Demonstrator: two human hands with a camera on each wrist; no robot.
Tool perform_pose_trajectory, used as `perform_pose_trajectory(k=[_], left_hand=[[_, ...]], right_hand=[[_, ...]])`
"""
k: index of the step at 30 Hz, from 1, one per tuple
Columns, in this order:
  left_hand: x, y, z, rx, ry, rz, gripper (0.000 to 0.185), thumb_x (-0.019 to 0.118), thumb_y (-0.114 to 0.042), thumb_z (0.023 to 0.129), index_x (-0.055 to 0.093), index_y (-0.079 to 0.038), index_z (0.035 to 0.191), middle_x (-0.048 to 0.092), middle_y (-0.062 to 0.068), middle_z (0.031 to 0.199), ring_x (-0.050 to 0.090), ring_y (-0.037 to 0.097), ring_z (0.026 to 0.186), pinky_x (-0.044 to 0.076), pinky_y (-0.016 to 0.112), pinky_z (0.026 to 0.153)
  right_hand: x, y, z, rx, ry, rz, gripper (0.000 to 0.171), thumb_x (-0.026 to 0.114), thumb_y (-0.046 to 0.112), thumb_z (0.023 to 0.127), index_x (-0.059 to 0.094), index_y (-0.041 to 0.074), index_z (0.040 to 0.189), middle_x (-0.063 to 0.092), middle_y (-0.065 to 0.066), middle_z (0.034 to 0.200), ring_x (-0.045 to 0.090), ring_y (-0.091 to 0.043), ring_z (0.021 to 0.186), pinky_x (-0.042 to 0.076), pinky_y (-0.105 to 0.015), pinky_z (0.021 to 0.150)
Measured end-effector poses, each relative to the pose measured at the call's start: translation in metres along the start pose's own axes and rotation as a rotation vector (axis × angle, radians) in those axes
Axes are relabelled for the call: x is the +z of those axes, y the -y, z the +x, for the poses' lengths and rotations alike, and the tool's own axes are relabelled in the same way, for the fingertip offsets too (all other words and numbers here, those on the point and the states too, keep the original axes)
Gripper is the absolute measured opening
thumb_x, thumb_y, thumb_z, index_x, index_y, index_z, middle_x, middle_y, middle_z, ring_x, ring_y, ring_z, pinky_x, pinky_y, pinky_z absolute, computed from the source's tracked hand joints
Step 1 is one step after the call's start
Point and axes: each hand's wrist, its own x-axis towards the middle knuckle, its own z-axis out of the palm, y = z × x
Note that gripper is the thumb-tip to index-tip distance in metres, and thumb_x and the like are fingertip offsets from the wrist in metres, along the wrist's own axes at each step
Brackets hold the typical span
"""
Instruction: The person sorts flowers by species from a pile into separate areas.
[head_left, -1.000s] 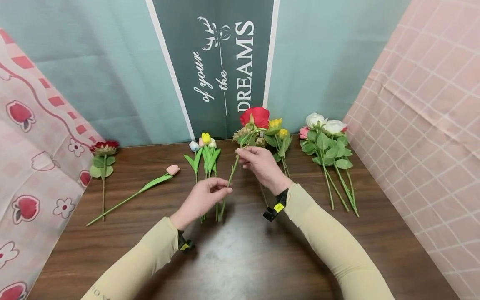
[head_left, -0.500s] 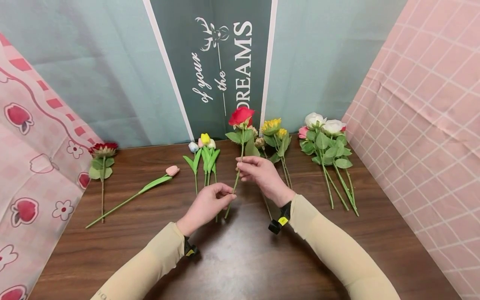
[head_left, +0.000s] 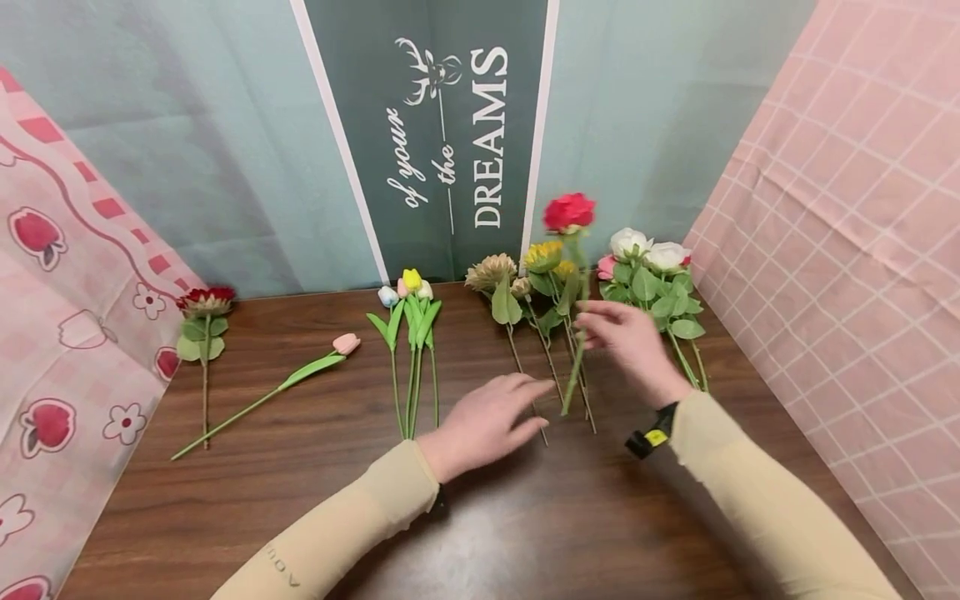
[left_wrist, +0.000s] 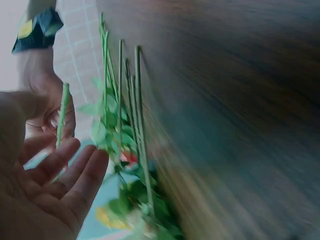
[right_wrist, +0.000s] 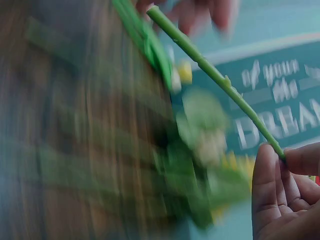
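Right hand (head_left: 630, 342) pinches red rose (head_left: 568, 212) mid-stem, bloom raised above yellow flower bunch (head_left: 546, 258), likely sorting by kind. Left hand (head_left: 487, 421) released, fingers straight, hovering over tabletop (head_left: 300, 467) beside stem's lower end.

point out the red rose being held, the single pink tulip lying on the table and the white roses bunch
red rose with green stem (head_left: 568, 212), head view, on the red bloom
single pink tulip (head_left: 346, 342), head view, on the pink bud
bunch of white roses (head_left: 628, 242), head view, on the left white bloom

"of your the DREAMS" on the dark green banner (head_left: 442, 125)
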Motion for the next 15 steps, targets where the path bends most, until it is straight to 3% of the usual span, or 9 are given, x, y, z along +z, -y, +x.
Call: perform_pose_trajectory(k=[3,6,9,12,15], left_hand=[[0.009,-0.013,0.01,0.173,0.034,0.171,0.06,0.063,-0.042,0.101,0.047,-0.018,0.154,0.054,0.005,0.148,0.05,0.022,0.135,0.04,0.037,0.113],[0.018,-0.025,0.021,0.288,0.07,0.318,0.066,0.064,-0.047,0.1,0.044,-0.02,0.157,0.047,0.006,0.155,0.041,0.025,0.143,0.031,0.038,0.12],[0.028,-0.035,0.03,0.333,0.114,0.427,0.071,0.061,-0.052,0.099,0.038,-0.025,0.16,0.039,0.004,0.161,0.033,0.026,0.149,0.023,0.041,0.123],[0.037,-0.043,0.037,0.342,0.158,0.47,0.073,0.059,-0.056,0.099,0.033,-0.027,0.162,0.034,0.003,0.164,0.026,0.026,0.152,0.017,0.043,0.125],[0.042,-0.049,0.04,0.342,0.184,0.469,0.075,0.059,-0.056,0.099,0.031,-0.028,0.162,0.032,0.002,0.165,0.023,0.025,0.153,0.017,0.043,0.125]], right_hand=[[-0.046,-0.003,0.004,-0.01,-0.111,-0.072,0.046,0.068,0.013,0.099,0.056,-0.011,0.136,0.075,0.0,0.092,0.07,-0.011,0.073,0.061,-0.029,0.071],[-0.085,-0.008,0.009,-0.017,-0.188,-0.158,0.046,0.064,0.011,0.1,0.052,-0.016,0.136,0.072,0.011,0.083,0.068,-0.006,0.067,0.06,-0.023,0.064],[-0.115,-0.014,0.01,0.02,-0.205,-0.251,0.048,0.061,0.012,0.102,0.049,-0.017,0.138,0.07,0.015,0.08,0.067,-0.004,0.065,0.059,-0.021,0.062],[-0.132,-0.023,0.011,0.07,-0.192,-0.307,0.049,0.06,0.014,0.103,0.049,-0.017,0.139,0.071,0.014,0.081,0.067,-0.004,0.064,0.059,-0.022,0.06],[-0.137,-0.035,0.012,0.101,-0.161,-0.379,0.049,0.06,0.015,0.103,0.05,-0.017,0.138,0.076,-0.008,0.094,0.068,-0.006,0.065,0.059,-0.025,0.062]])
